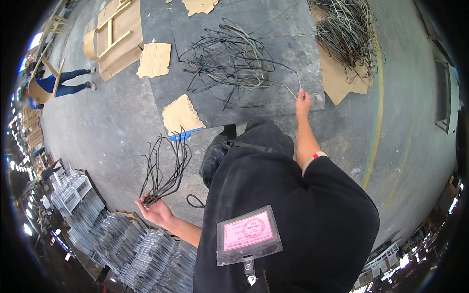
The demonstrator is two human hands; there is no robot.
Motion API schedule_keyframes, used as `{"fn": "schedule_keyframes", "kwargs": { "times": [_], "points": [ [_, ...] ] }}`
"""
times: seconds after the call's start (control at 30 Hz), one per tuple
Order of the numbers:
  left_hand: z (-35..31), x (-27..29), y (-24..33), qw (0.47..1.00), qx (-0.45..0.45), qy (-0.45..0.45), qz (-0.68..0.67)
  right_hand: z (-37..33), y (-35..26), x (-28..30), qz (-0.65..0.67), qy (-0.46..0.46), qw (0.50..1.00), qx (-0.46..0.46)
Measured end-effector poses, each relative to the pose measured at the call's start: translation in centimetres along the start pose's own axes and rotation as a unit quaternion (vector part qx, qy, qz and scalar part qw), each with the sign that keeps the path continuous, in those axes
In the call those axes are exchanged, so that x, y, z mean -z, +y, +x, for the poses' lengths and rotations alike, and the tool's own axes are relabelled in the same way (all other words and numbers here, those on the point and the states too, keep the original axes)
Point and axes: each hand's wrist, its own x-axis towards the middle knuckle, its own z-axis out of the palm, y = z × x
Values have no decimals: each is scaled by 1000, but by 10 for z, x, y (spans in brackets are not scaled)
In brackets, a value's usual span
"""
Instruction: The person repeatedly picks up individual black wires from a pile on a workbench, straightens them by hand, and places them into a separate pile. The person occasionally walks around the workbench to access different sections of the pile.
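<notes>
A bunch of bent dark metal wires (pixel 168 171) stands up out of my left hand (pixel 155 211), its fingers closed round their lower ends. My right hand (pixel 303 102) reaches ahead and pinches the end of a bent metal rod (pixel 299 80). That rod runs back to a tangled pile of similar dark wires (pixel 227 61) lying on a dark sheet (pixel 195 110) on the floor. Whether the rod is hooked into the pile I cannot tell.
A bigger wire heap (pixel 349 31) rests on cardboard (pixel 337 88) at the far right. Cardboard pieces (pixel 181 115) lie left of the pile. Stacked grey metal parts (pixel 141 254) stand at lower left. A person (pixel 58 85) in blue handles a wooden frame at far left.
</notes>
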Motion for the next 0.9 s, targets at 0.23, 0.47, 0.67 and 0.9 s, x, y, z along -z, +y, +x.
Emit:
{"fn": "schedule_keyframes", "kwargs": {
  "times": [0.23,0.47,0.67,0.9],
  "points": [
    [3,-9,-15,995,-16,-15,95,-53,-203,54,184,-79,974,106],
    [6,-35,-39,982,-36,-17,185,-148,-327,56,180,-378,859,295],
    [3,-48,-55,969,-78,-13,233,-221,-320,-62,-141,-557,667,474],
    [2,-78,-67,982,-93,-17,164,-259,-317,-180,-200,-545,703,410]
  ]
}}
